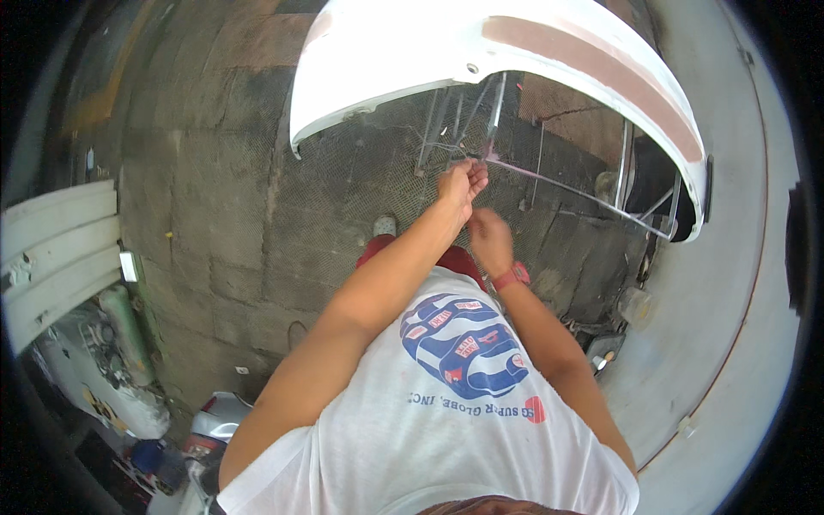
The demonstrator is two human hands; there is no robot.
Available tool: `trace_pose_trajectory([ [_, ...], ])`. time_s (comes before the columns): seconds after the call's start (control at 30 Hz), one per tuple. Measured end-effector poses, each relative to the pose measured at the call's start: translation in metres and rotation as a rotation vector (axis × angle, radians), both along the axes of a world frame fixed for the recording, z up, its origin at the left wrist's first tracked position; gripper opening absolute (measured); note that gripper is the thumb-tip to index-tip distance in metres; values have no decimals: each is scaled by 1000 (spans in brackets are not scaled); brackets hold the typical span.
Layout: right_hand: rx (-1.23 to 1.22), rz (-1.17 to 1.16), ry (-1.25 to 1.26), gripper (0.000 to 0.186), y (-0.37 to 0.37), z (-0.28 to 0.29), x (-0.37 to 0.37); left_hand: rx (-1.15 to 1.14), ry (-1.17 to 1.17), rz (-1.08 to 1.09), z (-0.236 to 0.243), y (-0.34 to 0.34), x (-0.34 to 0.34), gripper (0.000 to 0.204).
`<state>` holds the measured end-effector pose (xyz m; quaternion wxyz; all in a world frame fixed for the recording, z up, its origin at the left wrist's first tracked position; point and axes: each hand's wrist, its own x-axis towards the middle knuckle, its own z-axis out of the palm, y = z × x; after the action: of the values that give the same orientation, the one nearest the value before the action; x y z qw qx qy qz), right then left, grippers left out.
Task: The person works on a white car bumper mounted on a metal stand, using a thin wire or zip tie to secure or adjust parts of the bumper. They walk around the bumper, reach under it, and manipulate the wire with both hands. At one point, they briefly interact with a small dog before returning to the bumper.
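Note:
A white car bumper (403,51) with a long brownish patch (601,73) rests on a thin metal stand (566,186) in front of me. My left hand (463,182) is at the near end of the stand's bars, its fingers curled in a pinch; a thin wire-like strand shows just beyond the fingertips. Whatever lies between those fingers is too small to name. Just below and to the right, my right hand (490,236) is closed and slightly blurred, apart from the stand. Its fingers are turned away, so their contents are hidden. A red watch (512,275) circles that wrist.
A pale wall (738,257) runs along the right, with a clear container (635,305) at its foot. White ridged panels (60,249) and a green cylinder (125,335) stand at the left. A silver car part (225,415) lies at lower left on the dark, cracked floor (206,197).

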<state>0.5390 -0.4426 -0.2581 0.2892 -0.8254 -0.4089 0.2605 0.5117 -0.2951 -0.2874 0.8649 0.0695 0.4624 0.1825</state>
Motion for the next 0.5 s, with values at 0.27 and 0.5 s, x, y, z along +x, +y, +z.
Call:
trace_pose_trajectory([
  [0.27,409,366,-500,24,144,113,17,57,-435,-163,-3,14,-18,34],
  [0.5,6,396,37,20,181,77,10,64,-440,125,-25,1,1,38],
])
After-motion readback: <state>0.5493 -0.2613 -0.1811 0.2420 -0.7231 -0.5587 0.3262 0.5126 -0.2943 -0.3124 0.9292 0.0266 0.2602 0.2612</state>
